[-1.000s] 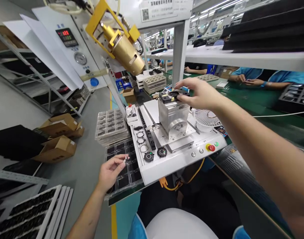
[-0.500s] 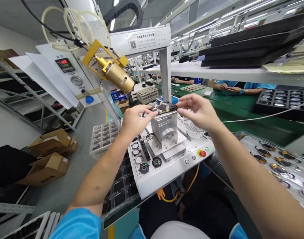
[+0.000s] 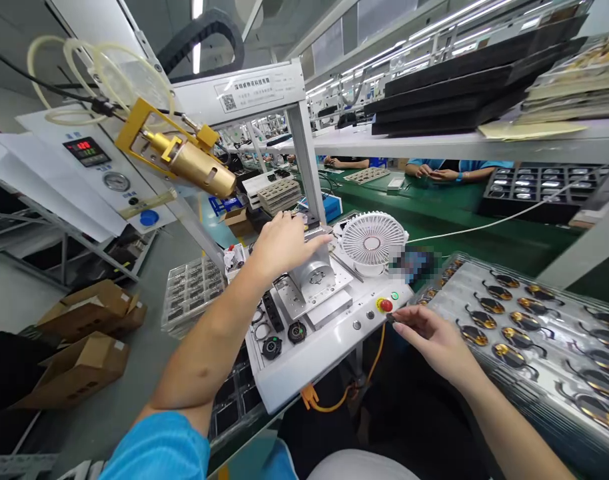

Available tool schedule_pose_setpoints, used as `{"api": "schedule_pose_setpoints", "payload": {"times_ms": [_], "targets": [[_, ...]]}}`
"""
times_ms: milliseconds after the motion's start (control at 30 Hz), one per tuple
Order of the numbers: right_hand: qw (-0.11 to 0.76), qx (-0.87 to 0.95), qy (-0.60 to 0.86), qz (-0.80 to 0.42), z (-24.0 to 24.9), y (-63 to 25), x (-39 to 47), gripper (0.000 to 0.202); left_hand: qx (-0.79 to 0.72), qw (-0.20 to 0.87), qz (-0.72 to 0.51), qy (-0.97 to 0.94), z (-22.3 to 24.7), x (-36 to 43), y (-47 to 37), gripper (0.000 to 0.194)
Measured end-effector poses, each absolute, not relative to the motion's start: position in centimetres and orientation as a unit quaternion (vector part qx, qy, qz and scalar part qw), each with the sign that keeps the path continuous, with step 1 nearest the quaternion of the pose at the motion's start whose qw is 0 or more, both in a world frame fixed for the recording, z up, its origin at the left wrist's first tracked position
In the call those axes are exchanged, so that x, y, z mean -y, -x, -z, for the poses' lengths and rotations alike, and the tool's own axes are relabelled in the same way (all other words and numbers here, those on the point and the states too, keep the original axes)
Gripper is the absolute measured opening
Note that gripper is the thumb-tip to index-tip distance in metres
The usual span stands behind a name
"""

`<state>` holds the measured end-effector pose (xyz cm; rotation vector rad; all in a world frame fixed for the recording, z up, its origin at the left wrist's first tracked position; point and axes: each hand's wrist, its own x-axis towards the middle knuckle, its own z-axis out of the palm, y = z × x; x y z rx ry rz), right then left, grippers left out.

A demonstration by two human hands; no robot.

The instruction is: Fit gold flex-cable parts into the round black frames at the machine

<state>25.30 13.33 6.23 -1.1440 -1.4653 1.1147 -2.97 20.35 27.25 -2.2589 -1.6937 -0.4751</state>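
My left hand [image 3: 284, 245] lies over the top of a metal fixture block [image 3: 314, 272], its thumb stretched out to the right. Its fingers hide most of the dark plate on the block. Away from the fixture, my right hand [image 3: 437, 343] is closed in a pinch on a small dark piece [image 3: 390, 319], just beside the red emergency stop button [image 3: 386, 305]. Two round black watch bodies [image 3: 297, 331] lie on the front of the white machine base [image 3: 304, 370], near a black strip [image 3: 273, 311] and thin rings.
A gold dispensing head [image 3: 204, 167] hangs at upper left. A white fan [image 3: 373, 241] stands right of the fixture. The right-hand tray [image 3: 559, 347] carries several round parts with dark flex tails. Across the bench are a co-worker's hands [image 3: 434, 173]. Cardboard boxes [image 3: 79, 360] sit at left.
My right hand has left the fixture and come down to the right, near the red button. My left hand has moved over the fixture's top. The view has turned rightward.
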Motion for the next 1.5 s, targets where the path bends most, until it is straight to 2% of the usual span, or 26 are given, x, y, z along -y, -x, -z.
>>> {"api": "schedule_pose_setpoints", "payload": {"times_ms": [100, 167, 267, 367, 600, 767, 867, 967, 1033, 1067, 1167, 1233, 1300, 1400, 1500], "targets": [[0.465, 0.578, 0.484, -0.464, -4.7, -25.3, -13.2, 0.051, 0.608, 0.142, 0.19, 0.758, -26.6, -20.8, 1.5, 0.089], [0.462, 0.576, 0.482, -0.471, -4.1, -25.2, -13.3, 0.049, 0.615, 0.135, 0.19, 0.754, -27.0, -20.7, 1.3, 0.093], [0.465, 0.559, 0.493, -0.477, -3.4, -25.5, -13.7, 0.049, 0.611, 0.067, 0.15, 0.775, -28.8, -20.2, 2.9, 0.085], [0.446, 0.555, 0.527, -0.465, -2.7, -26.3, -14.3, 0.058, 0.583, 0.008, 0.134, 0.802, -29.7, -19.5, 5.5, 0.074], [0.252, 0.682, 0.595, -0.344, -1.8, -25.9, -16.2, 0.09, 0.558, 0.109, 0.137, 0.811, -27.2, -19.2, 6.1, 0.092], [0.161, 0.709, 0.627, -0.279, -1.2, -24.4, -17.0, 0.093, 0.561, 0.081, 0.156, 0.809, -27.6, -18.5, 6.3, 0.078], [0.145, 0.715, 0.64, -0.242, -0.9, -23.8, -16.6, 0.091, 0.517, 0.128, 0.297, 0.793, -25.3, -16.0, 6.5, 0.061], [0.14, 0.716, 0.65, -0.212, -0.9, -23.3, -16.2, 0.088, 0.429, 0.139, 0.458, 0.766, -19.9, -12.1, 5.4, 0.038], [0.14, 0.717, 0.653, -0.202, -1.3, -23.1, -16.3, 0.087, 0.396, 0.044, 0.499, 0.769, -15.4, -9.3, 4.1, 0.021], [0.14, 0.715, 0.655, -0.202, -1.6, -23.2, -16.4, 0.087, 0.402, -0.037, 0.495, 0.769, -13.1, -8.0, 3.4, 0.021], [0.161, 0.699, 0.658, -0.229, -2.2, -23.7, -15.9, 0.082, 0.484, -0.3, 0.451, 0.687, -6.9, -4.9, 1.3, 0.025], [0.22, 0.693, 0.618, -0.3, -2.1, -24.0, -14.3, 0.073, 0.5, -0.455, 0.442, 0.589, -3.7, -3.3, 0.1, 0.032], [0.298, 0.694, 0.519, -0.4, -1.6, -23.9, -11.6, 0.066, 0.471, -0.572, 0.453, 0.496, -1.3, -2.0, -0.8, 0.042], [0.396, 0.687, 0.373, -0.482, -0.4, -22.6, -6.7, 0.078, 0.39, -0.673, 0.485, 0.401, 0.8, -0.6, -1.7, 0.057], [0.463, 0.677, 0.351, -0.453, 0.5, -20.9, -3.4, 0.081, 0.337, -0.711, 0.511, 0.347, 1.6, -0.1, -2.4, 0.06]]}}
